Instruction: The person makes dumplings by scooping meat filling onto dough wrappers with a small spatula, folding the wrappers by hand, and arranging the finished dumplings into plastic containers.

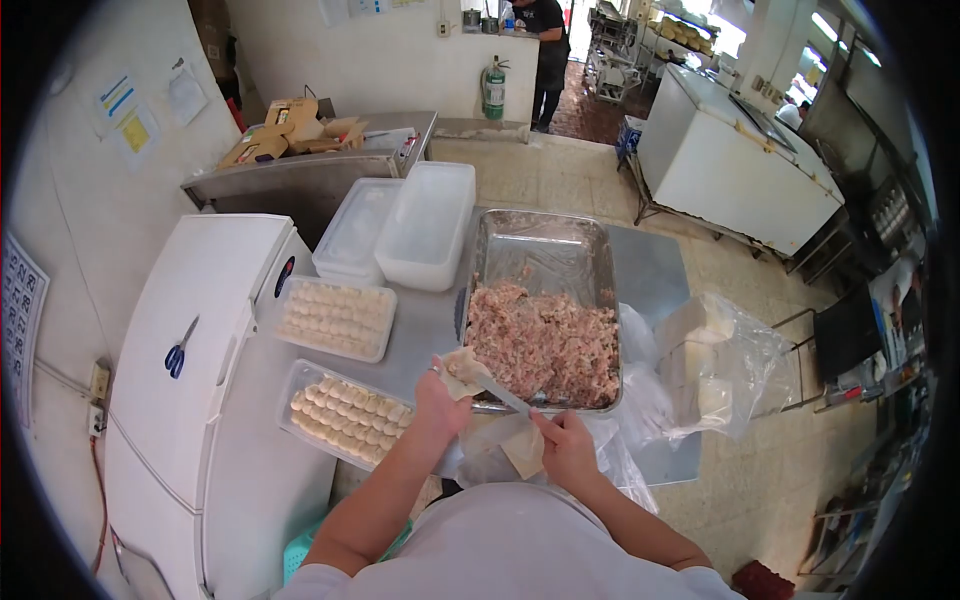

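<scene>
My left hand holds a thin pale wrapper with a bit of filling on it, near the front left corner of a metal tray. My right hand grips a flat knife-like spreader, its tip at the wrapper. Pink minced filling covers the near part of the tray. To the left, a plastic box and a nearer plastic box hold rows of pale dumplings. A stack of square wrappers lies on plastic in front of me.
Empty plastic tubs stand behind the boxes. Bagged wrapper stacks are at the right. Scissors lie on the white freezer at left. A person stands at the far back, beyond a fire extinguisher.
</scene>
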A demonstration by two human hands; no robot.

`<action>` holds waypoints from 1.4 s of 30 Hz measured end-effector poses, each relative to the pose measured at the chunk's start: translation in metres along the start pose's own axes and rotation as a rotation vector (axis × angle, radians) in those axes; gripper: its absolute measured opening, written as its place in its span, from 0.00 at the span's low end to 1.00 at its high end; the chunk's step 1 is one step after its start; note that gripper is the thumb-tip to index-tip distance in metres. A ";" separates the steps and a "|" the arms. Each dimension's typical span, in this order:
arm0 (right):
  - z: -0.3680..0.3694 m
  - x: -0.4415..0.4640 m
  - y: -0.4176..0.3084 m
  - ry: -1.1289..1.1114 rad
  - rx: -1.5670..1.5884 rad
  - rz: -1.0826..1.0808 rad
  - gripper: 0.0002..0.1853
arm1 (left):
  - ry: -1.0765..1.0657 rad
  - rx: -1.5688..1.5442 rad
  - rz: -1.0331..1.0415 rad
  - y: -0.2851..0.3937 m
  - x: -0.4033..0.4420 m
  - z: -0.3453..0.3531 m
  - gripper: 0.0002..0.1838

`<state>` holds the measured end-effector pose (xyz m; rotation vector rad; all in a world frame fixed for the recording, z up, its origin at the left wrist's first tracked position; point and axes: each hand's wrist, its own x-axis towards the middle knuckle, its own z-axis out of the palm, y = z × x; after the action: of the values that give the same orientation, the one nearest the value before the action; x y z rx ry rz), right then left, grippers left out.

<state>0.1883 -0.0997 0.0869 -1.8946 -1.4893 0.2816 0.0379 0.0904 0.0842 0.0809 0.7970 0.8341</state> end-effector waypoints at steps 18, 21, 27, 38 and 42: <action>-0.009 0.021 -0.033 0.017 -0.136 -0.156 0.18 | -0.029 0.120 -0.008 -0.003 0.008 -0.027 0.28; 0.006 0.017 -0.022 -0.023 -0.048 -0.122 0.17 | -0.035 0.119 -0.012 0.002 -0.012 -0.009 0.30; 0.013 0.013 -0.021 -0.352 1.040 0.728 0.14 | -0.525 0.215 -0.229 0.045 -0.031 -0.023 0.30; -0.004 0.013 -0.052 -0.156 0.254 -0.004 0.14 | -0.422 1.580 0.540 0.063 -0.066 -0.007 0.19; -0.038 0.025 -0.061 -0.148 0.043 -0.164 0.14 | -0.483 1.679 0.715 0.073 -0.076 -0.002 0.20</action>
<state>0.1707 -0.0856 0.1595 -1.7372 -1.7127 0.3804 -0.0401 0.0882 0.1549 2.0619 0.8012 0.5233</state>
